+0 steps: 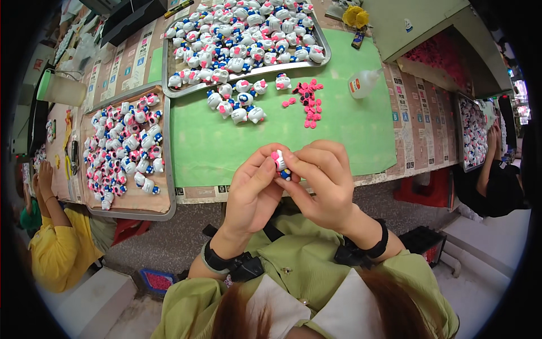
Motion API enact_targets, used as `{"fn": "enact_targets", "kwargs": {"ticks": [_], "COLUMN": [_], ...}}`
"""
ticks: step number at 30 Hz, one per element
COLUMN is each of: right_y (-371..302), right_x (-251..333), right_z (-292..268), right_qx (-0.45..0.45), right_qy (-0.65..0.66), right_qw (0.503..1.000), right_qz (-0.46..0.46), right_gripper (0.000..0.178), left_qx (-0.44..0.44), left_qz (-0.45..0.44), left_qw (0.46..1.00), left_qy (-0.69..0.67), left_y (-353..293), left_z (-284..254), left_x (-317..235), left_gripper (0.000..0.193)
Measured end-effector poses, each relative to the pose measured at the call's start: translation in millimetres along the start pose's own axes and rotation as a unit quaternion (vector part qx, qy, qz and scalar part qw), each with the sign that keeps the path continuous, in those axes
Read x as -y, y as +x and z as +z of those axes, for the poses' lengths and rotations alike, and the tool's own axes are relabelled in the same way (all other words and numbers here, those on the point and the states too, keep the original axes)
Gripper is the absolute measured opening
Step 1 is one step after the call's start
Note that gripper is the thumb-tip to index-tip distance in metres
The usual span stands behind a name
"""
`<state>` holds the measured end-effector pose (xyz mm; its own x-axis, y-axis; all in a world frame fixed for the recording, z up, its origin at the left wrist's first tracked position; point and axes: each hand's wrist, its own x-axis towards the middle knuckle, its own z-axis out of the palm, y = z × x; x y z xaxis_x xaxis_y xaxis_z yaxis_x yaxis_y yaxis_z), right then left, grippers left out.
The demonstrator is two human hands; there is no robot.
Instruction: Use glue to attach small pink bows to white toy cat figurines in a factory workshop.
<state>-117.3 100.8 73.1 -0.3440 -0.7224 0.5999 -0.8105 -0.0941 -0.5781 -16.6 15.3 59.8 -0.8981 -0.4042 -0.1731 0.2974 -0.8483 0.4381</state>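
Note:
Both my hands meet over the near edge of a green mat (350,144). Between them is a small cat figurine (280,163), white with pink and blue parts. My left hand (251,189) pinches it from one side with thumb and fingers. From the other side my right hand (324,181) grips it, fingertips pressed on its top and lower part. Beyond my hands lie a loose cluster of similar figurines (240,114) and a patch of small pink pieces (310,110), some with dark faces.
A metal tray (324,48) heaped with figurines stands at the back; another tray (168,186) of them is at left. A squeeze bottle (364,83) stands at the mat's far right, near a grey metal box (418,28). Co-workers sit at left (62,248) and right (491,181).

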Motion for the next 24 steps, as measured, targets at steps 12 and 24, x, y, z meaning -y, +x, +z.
{"fn": "enact_targets", "kwargs": {"ticks": [12, 24], "right_y": [-10, -9], "right_x": [-12, -10], "right_z": [1, -5], "right_qx": [-0.014, -0.004], "right_qy": [0.154, 0.302], "right_qw": [0.977, 0.929], "right_qz": [0.149, 0.215], "right_gripper": [0.031, 0.031], "left_qx": [-0.058, -0.035], "left_qz": [0.056, 0.158], "left_qw": [0.975, 0.914], "left_qy": [0.206, 0.373], "left_y": [-1, -6], "left_z": [7, 5], "left_x": [3, 1], "left_gripper": [0.028, 0.031]}}
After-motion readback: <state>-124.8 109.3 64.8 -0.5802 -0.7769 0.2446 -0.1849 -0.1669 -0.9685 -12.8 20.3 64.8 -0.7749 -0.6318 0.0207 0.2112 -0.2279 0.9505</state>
